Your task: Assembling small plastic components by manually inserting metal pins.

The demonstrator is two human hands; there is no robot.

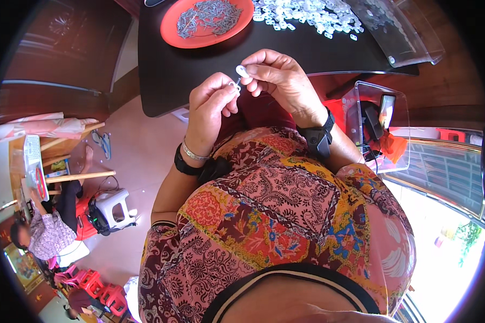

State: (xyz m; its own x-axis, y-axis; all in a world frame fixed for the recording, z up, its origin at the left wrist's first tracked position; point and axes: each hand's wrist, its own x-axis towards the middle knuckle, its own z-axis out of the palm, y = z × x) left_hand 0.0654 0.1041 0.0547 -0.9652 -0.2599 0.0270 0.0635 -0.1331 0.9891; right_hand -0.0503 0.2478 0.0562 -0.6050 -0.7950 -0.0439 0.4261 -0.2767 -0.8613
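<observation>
My left hand pinches a small white plastic piece between thumb and fingertips. A short dark screw stands up between that piece and the other hand; whether it passes through the piece is too small to tell. In a pinch of its own, my right hand has a white oval plastic piece close above the screw. Both hands meet just over the table's near edge. Beyond them, a red-orange plate holds many grey screws. To its right lies a spread of white plastic pieces.
The dark table bears a clear plastic tray at its right. Below that tray, a clear bin holds a dark object and an orange cloth. At the left, a person sits near a white stool and red stools.
</observation>
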